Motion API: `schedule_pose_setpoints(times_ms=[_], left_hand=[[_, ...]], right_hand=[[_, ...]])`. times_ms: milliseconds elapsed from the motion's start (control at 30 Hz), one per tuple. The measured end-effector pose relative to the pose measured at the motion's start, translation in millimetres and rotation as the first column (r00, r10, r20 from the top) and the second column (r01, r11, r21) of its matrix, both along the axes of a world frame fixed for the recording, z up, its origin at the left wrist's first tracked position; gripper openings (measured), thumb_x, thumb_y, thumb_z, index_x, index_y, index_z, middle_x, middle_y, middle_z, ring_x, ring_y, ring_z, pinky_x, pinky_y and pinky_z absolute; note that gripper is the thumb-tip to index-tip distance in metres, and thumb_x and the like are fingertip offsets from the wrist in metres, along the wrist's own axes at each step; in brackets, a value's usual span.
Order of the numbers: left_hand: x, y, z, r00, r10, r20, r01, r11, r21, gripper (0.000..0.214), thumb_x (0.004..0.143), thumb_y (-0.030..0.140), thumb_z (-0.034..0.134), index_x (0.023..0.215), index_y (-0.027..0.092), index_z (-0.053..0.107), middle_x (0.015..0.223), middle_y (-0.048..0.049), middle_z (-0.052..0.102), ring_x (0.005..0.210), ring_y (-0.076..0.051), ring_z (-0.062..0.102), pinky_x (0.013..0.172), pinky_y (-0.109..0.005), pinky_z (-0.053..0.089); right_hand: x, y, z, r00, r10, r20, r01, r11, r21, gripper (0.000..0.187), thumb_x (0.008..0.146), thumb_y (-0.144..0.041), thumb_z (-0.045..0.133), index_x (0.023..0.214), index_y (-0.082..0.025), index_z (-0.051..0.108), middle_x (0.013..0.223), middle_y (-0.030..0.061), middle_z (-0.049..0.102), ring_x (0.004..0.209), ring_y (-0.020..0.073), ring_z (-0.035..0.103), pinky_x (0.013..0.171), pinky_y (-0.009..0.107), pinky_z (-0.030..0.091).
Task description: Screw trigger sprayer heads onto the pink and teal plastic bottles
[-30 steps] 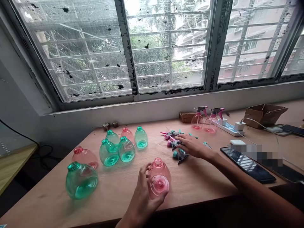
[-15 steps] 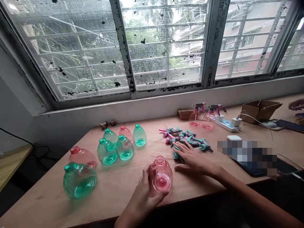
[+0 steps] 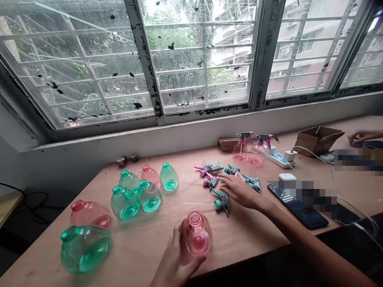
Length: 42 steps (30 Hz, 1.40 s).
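At the left end of the wooden table [image 3: 137, 247], a green bottle [image 3: 86, 251] stands near the front, with a pink bottle [image 3: 89, 215] just behind it, both capless. Next comes a close cluster of three green bottles [image 3: 125, 204], with another pink bottle [image 3: 151, 175] behind them and a lone green bottle [image 3: 169, 175] at its right; their necks are open too. Near the front edge, the left hand [image 3: 175, 255] curls round the held pink bottle [image 3: 199, 235], thumb low on the near side and fingers wrapped along its left side; the open mouth points up, and I cannot tell whether the base touches the wood. Beyond and to the right lie loose spray heads [image 3: 221, 203] in grey, pink and green. The right hand [image 3: 241, 191] reaches over them, fingers stretched out and closed round nothing visible; whether the fingertips touch a head, I cannot tell. Farther back stand two pink spray bottles [image 3: 256, 155] with heads fitted, then a white power strip [image 3: 277, 158], a dark phone [image 3: 299, 209] and a cardboard box [image 3: 317, 141]. At the far right another person's hand [image 3: 363, 136] rests near a dark object.
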State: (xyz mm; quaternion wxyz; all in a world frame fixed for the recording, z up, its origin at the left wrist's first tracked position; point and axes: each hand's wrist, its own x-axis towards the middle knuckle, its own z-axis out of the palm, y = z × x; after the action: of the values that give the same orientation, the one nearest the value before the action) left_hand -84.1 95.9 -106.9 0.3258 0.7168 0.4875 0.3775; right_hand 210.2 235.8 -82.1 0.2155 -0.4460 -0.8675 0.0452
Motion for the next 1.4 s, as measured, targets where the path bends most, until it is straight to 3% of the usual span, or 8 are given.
schedule_pose_setpoints(times_ms=[300, 533, 700, 833, 933, 1033, 1100, 1400], left_hand=[[0, 7, -1.1, 0.999, 0.0, -0.034, 0.0, 1.0, -0.002, 0.08, 0.077, 0.038, 0.076, 0.144, 0.03, 0.032, 0.144, -0.0129, 0.054, 0.133, -0.036, 0.052, 0.111, -0.053, 0.041], [1, 1, 15.1, 0.997, -0.07, -0.022, 0.069, 0.996, -0.053, 0.08, 0.078, 0.032, 0.078, 0.144, 0.027, 0.034, 0.145, -0.0138, 0.052, 0.135, -0.034, 0.05, 0.113, -0.051, 0.04], [8, -3, 18.6, 1.0, -0.016, 0.014, 0.016, 1.0, -0.016, 0.074, 0.081, 0.028, 0.075, 0.145, 0.027, 0.038, 0.147, -0.0122, 0.05, 0.137, -0.032, 0.047, 0.115, -0.049, 0.038], [8, -4, 16.8, 0.996, 0.086, -0.009, -0.085, 0.994, 0.068, 0.07, 0.084, 0.031, 0.072, 0.145, 0.027, 0.037, 0.143, -0.0118, 0.052, 0.133, -0.03, 0.051, 0.112, -0.048, 0.04], [6, -7, 18.7, 0.948, 0.314, -0.056, -0.287, 0.917, 0.278, 0.068, 0.084, 0.035, 0.071, 0.143, 0.029, 0.038, 0.14, -0.0105, 0.051, 0.131, -0.031, 0.049, 0.112, -0.053, 0.037], [4, -10, 19.8, 0.882, 0.469, -0.033, -0.41, 0.803, 0.433, 0.072, 0.082, 0.036, 0.073, 0.143, 0.028, 0.036, 0.141, -0.0119, 0.048, 0.132, -0.033, 0.044, 0.112, -0.056, 0.035], [3, -10, 17.6, 0.891, 0.453, 0.043, -0.431, 0.809, 0.399, 0.073, 0.081, 0.035, 0.073, 0.141, 0.026, 0.032, 0.141, -0.0132, 0.046, 0.132, -0.033, 0.046, 0.111, -0.054, 0.037], [1, -8, 10.3, 0.962, 0.269, -0.036, -0.239, 0.902, 0.36, 0.065, 0.081, 0.024, 0.072, 0.136, 0.027, 0.039, 0.141, -0.0084, 0.046, 0.138, -0.029, 0.041, 0.118, -0.049, 0.031]], right_hand=[[-54, 44, -11.7, 0.995, -0.07, 0.077, 0.075, 0.996, -0.055, 0.047, 0.093, -0.046, 0.06, 0.132, -0.02, 0.058, 0.137, 0.0179, 0.059, 0.129, 0.0375, 0.05, 0.113, 0.06, 0.021], [-56, 47, -8.4, 0.998, -0.02, -0.06, 0.013, 0.992, -0.123, 0.04, 0.079, -0.05, 0.076, 0.106, -0.022, 0.069, 0.112, 0.0119, 0.067, 0.112, 0.0358, 0.059, 0.105, 0.052, 0.035], [-56, 26, 5.2, 0.95, 0.005, -0.313, -0.043, 0.993, -0.113, 0.037, 0.089, -0.055, 0.062, 0.111, -0.025, 0.063, 0.118, 0.0095, 0.06, 0.098, 0.0278, 0.063, 0.09, 0.041, 0.048], [-34, -28, 7.4, 0.823, -0.079, -0.563, -0.001, 0.99, -0.14, 0.047, 0.1, -0.062, 0.03, 0.112, -0.024, 0.055, 0.097, 0.0058, 0.062, 0.073, 0.0206, 0.062, 0.068, 0.034, 0.052], [-12, -71, -1.2, 0.643, -0.208, -0.737, -0.01, 0.96, -0.279, 0.065, 0.099, -0.065, 0.007, 0.088, -0.022, 0.055, 0.061, -0.0022, 0.05, 0.043, 0.0144, 0.045, 0.04, 0.026, 0.039], [4, -94, -16.5, 0.231, -0.462, -0.856, -0.182, 0.844, -0.505, 0.058, 0.091, -0.074, 0.04, 0.072, -0.021, 0.054, 0.049, -0.0072, 0.04, 0.036, 0.0084, 0.032, 0.034, 0.021, 0.028], [10, -97, -27.9, 0.102, -0.523, -0.846, -0.235, 0.814, -0.531, 0.055, 0.085, -0.073, 0.054, 0.07, -0.02, 0.056, 0.047, -0.0085, 0.039, 0.036, 0.0062, 0.03, 0.033, 0.018, 0.026], [11, -95, -46.6, 0.115, -0.491, -0.864, -0.154, 0.85, -0.504, 0.047, 0.086, -0.063, 0.063, 0.068, -0.021, 0.052, 0.046, -0.0107, 0.035, 0.035, 0.0052, 0.029, 0.031, 0.016, 0.029]])
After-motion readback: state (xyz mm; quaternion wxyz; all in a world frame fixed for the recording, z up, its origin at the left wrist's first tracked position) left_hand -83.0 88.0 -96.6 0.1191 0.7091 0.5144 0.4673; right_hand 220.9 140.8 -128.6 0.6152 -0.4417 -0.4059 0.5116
